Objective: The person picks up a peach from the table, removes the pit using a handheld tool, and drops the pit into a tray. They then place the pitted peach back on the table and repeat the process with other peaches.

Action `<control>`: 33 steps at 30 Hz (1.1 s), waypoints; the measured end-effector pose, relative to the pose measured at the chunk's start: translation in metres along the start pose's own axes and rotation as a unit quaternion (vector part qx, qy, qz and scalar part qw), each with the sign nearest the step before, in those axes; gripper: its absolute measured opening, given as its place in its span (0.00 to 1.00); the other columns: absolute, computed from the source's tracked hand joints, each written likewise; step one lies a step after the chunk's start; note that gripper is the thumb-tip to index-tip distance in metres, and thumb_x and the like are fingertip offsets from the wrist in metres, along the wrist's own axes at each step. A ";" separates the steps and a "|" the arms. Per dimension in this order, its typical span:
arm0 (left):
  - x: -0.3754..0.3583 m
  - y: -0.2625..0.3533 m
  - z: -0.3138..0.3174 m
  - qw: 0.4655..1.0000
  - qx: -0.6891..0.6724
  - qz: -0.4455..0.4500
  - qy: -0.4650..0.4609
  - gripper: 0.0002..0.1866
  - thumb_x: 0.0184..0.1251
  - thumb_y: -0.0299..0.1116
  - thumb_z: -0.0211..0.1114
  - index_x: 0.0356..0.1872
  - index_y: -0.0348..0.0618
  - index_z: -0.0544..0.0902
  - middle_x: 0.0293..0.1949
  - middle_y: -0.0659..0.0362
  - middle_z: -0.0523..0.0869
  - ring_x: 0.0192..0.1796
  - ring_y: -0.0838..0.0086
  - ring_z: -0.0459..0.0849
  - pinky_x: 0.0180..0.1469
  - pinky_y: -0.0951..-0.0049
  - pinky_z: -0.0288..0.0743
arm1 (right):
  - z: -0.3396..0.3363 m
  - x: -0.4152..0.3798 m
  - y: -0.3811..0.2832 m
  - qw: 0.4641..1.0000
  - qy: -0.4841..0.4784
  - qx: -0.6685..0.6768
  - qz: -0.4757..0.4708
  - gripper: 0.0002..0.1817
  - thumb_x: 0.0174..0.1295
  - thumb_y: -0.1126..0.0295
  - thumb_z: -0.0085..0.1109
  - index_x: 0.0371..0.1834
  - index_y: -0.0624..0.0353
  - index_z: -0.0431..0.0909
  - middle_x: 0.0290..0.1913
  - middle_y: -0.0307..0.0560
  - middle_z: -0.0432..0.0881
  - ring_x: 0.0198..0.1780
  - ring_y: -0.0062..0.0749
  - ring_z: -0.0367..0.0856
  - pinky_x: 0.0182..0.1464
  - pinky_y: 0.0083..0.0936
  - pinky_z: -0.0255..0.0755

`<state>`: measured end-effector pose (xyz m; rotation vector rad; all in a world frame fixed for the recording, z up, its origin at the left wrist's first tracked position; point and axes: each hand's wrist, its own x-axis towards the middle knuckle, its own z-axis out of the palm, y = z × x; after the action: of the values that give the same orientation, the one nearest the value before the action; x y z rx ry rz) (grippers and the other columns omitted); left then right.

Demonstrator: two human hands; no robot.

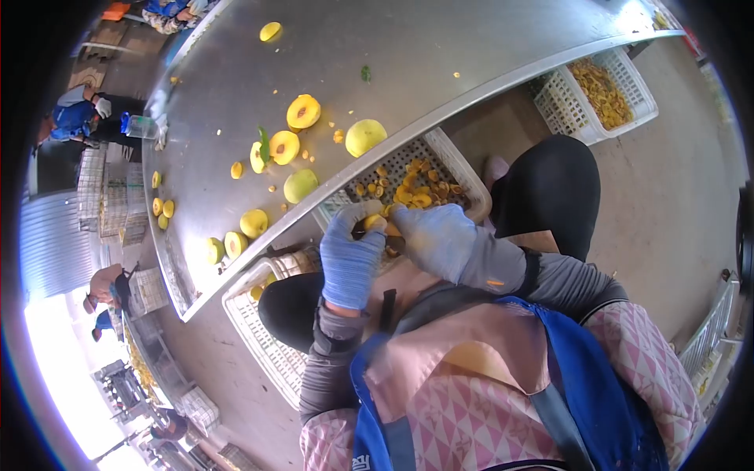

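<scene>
My left hand (349, 255), in a blue knit glove, is closed with its fingers pinched round a yellow peach piece (369, 224). My right hand (441, 239), gloved the same way, is curled close beside it, fingertips at the fruit; what it grips is hidden, and I cannot tell what it is. Below both hands sits a white crate (463, 169) with peach pits and yellow scraps (420, 188) in it. On the metal table (408, 39) beyond lie halved yellow peaches (303, 112), with a rounded green-yellow peach (365, 138) near the edge.
The table's raised edge (440, 111) runs just ahead of my hands. A second white crate (267, 345) stands by my left knee. At the right, another crate (558, 98) holds brownish scraps. A person in blue (72, 119) is at the far left, near stacked crates (114, 192).
</scene>
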<state>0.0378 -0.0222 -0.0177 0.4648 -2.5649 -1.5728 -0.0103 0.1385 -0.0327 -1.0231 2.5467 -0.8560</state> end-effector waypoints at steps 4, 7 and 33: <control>-0.005 0.008 0.001 0.998 0.022 0.045 0.029 0.11 0.58 0.20 0.68 0.43 0.38 0.86 0.44 0.53 0.86 0.45 0.71 0.85 0.51 0.73 0.78 | 0.006 0.000 0.005 0.997 0.072 -0.005 -0.028 0.14 0.62 0.61 0.57 0.44 0.57 0.71 0.25 0.50 0.82 0.26 0.48 0.83 0.26 0.40 0.76; -0.005 0.001 0.002 0.973 0.072 0.214 0.033 0.14 0.57 0.22 0.70 0.46 0.41 0.86 0.47 0.54 0.87 0.50 0.69 0.85 0.55 0.72 0.78 | 0.004 -0.002 0.004 0.998 0.057 0.011 -0.015 0.14 0.62 0.62 0.57 0.43 0.58 0.70 0.25 0.51 0.82 0.26 0.47 0.83 0.26 0.40 0.76; 0.178 0.005 -0.015 0.895 0.306 0.180 -0.269 0.29 0.56 0.22 0.68 0.62 0.41 0.75 0.58 0.53 0.79 0.60 0.61 0.78 0.62 0.70 0.73 | -0.031 0.006 0.022 0.981 0.048 0.169 0.079 0.20 0.64 0.54 0.59 0.44 0.62 0.71 0.27 0.61 0.81 0.30 0.57 0.82 0.32 0.45 0.75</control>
<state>-0.1280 -0.0874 -0.0199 -0.4787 -3.2817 -0.8157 -0.0396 0.1603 -0.0219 -0.6812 2.4030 -1.2611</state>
